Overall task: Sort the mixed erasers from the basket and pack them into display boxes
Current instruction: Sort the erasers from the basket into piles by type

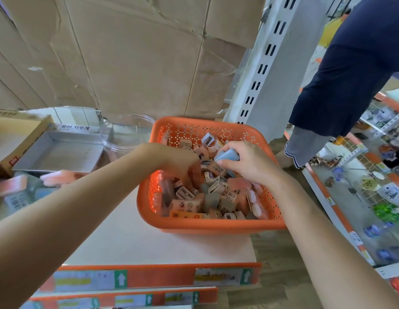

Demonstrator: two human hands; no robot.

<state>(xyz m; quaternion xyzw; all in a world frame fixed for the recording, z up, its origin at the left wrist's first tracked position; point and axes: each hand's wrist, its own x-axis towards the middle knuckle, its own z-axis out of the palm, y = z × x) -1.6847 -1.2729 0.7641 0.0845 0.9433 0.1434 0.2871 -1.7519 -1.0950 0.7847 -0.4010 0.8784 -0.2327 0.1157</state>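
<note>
Right fingers [221, 162] pinch blue eraser [228, 155] over basket [216, 227].

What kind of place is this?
Probably a stationery shop aisle: shelf-edge price labels, a wire rack of packaged goods, and an orange basket full of erasers.

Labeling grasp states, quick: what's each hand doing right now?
Left hand: fingers down among the erasers in the orange basket, blurred; grip cannot be told.
Right hand: grips a light blue eraser over the basket.
</note>
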